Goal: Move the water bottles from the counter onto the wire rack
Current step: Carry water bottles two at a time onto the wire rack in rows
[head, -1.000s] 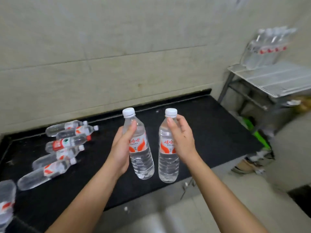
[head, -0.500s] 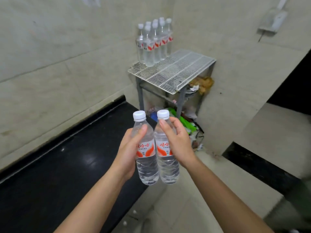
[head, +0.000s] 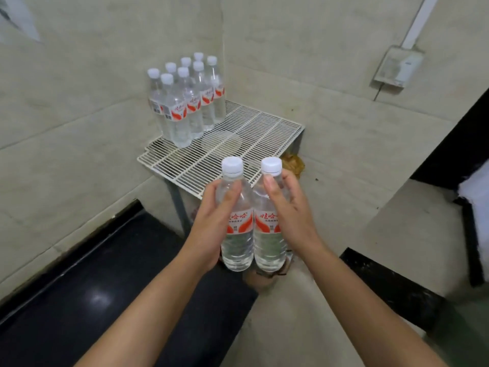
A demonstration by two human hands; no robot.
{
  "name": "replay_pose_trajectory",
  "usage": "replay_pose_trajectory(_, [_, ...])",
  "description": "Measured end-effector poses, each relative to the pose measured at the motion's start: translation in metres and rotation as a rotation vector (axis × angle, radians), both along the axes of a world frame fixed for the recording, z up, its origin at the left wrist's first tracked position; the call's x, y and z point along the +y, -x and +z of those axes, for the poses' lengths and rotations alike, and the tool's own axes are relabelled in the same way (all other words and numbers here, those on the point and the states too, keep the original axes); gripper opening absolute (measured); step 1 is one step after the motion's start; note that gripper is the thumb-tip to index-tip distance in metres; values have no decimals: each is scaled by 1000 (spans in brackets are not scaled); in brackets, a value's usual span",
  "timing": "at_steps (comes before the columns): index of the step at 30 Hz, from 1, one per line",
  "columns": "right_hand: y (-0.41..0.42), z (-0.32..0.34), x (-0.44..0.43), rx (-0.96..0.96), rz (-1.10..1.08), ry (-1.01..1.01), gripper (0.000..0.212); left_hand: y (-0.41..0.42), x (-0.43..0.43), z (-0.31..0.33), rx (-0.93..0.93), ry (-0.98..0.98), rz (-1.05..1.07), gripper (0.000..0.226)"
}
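While both hands point(head: 211, 229) grip 2 clear ribbed bottles point(head: 238, 234), white wire rack point(head: 251, 133) waits

The two bottles in the hands, one in the left hand point(head: 211, 229) and one in the right hand point(head: 291, 215), are clear, glossy plastic with smooth white plastic caps and shiny red-and-white film labels. The cluster of bottles point(head: 185, 102) at the rack's far left corner looks the same. The wire rack point(head: 254, 128) is white-coated metal wire, matt, on dull grey metal legs. The table point(head: 79, 300) is black, polished and reflective. The walls point(head: 79, 128) are pale, matt tile with faint veining.
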State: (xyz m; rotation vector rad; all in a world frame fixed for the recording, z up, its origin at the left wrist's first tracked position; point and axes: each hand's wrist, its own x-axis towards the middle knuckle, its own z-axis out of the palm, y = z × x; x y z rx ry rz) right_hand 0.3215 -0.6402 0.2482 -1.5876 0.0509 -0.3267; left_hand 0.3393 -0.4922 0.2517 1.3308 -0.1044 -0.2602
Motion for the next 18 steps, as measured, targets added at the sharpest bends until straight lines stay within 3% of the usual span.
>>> replay_pose_trajectory(7, [-90,-3,-103,-75,68,-39,39,-70,-105,-2,-64,26,167,45])
replay_pose_trajectory(9, [-116,-5,-130,-95,98,-35,34,-86,-135,-4,-59,32,250,44])
replay_pose_trajectory(18, [-218,9,-214,-115,282,-89,39,-151,-210,0,-241,-238,471,52])
